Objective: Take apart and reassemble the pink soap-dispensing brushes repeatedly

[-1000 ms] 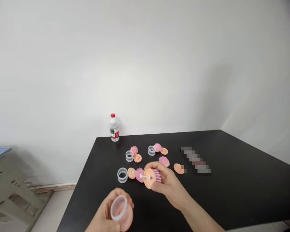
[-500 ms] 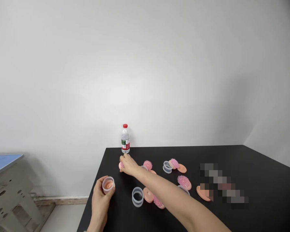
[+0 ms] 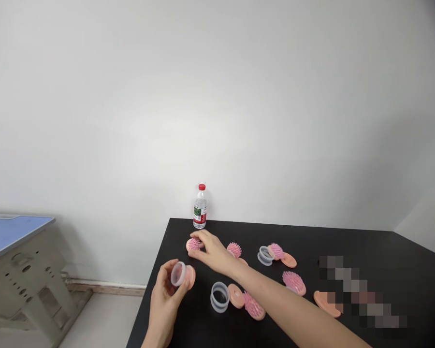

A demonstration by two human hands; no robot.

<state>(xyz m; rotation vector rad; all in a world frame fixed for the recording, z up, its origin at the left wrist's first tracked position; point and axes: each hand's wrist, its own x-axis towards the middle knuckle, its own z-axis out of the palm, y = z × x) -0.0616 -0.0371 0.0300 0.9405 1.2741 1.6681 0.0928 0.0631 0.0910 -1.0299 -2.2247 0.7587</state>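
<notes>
My left hand grips a clear plastic cup-like ring with a peach round piece at its right end, held tilted above the table's left side. My right hand reaches over to the far left. Its thumb and fingers are apart around a small peach massage brush head with pink bristles, in front of the bottle. Whether the fingertips press on it is hard to see. Nearer me are a clear ring, a peach disc and a pink bristle head.
A red-capped water bottle stands at the black table's back edge by the wall. Farther right lie another clear ring, several bristle heads and peach discs. A blue-topped desk stands left.
The view has turned slightly left. My right hand has drawn back a little and spread around the brush head, uncovering its bristles. My left hand has tipped the clear ring, showing the peach piece's side.
</notes>
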